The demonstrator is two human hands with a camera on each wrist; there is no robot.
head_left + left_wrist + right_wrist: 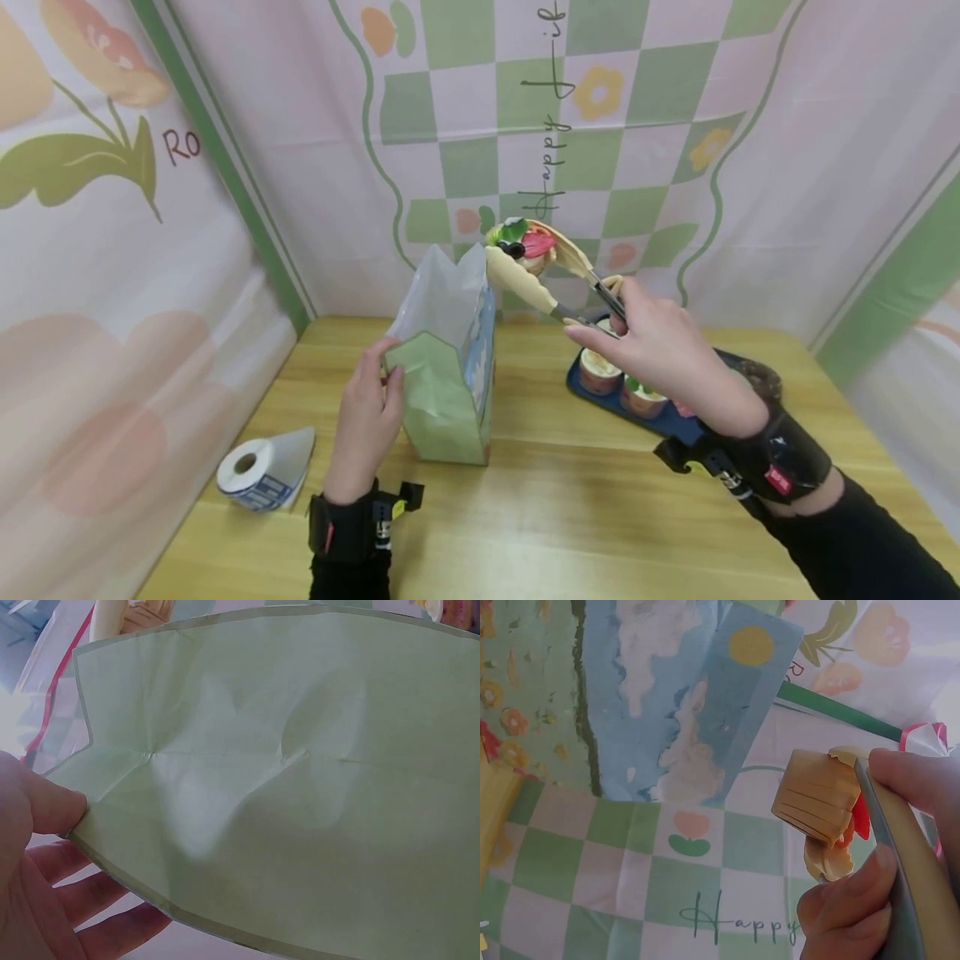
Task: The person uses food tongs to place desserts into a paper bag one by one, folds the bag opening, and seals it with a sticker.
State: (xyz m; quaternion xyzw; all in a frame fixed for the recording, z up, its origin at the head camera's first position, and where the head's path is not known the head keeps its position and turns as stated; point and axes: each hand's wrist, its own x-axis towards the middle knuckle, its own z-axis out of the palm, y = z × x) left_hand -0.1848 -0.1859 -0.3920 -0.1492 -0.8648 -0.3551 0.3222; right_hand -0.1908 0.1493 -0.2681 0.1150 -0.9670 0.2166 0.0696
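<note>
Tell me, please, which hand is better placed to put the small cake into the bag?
Right, I would judge: the right hand holds the tongs, which grip the small cake near the open bag. The left hand pinches the bag's edge, so it seems better suited to steadying it.

wood-look tbl [570, 525] w/ grn bag [438, 404], navy tray [609, 405], paper roll [262, 487] on top.

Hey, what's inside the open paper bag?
Inside the paper bag, only its pale lining shows; the green end panel hides the bottom, so anything lying there can't be seen.
</note>
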